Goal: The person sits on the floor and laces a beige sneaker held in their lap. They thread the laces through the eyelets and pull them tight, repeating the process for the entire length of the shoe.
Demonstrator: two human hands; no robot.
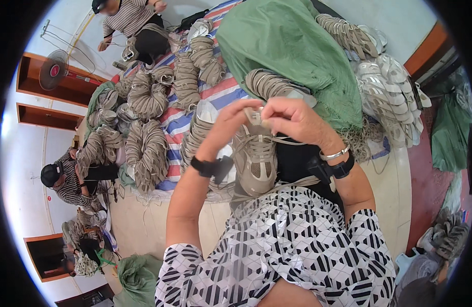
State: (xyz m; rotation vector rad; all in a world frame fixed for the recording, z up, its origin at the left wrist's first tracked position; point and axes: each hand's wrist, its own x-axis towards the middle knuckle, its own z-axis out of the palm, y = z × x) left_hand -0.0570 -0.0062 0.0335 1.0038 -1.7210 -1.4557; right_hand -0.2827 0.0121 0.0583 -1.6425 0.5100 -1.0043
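A beige sneaker (255, 161) with mesh panels stands on my lap, toe toward me. My left hand (231, 123) pinches its tongue and lace at the top. My right hand (292, 118) grips the same spot from the other side, fingers closed on the lace end. Loose beige laces (289, 141) trail across my black trousers. Black bands sit on both wrists, and a silver bracelet is on the right one.
Bundles of beige shoe uppers (146, 153) lie on a striped sheet (223, 94). A green sack (292, 46) stands just beyond my hands, with white shoe parts (392, 92) to its right. Other people sit at the left (67, 179) and top (133, 23). A fan (54, 71) stands far left.
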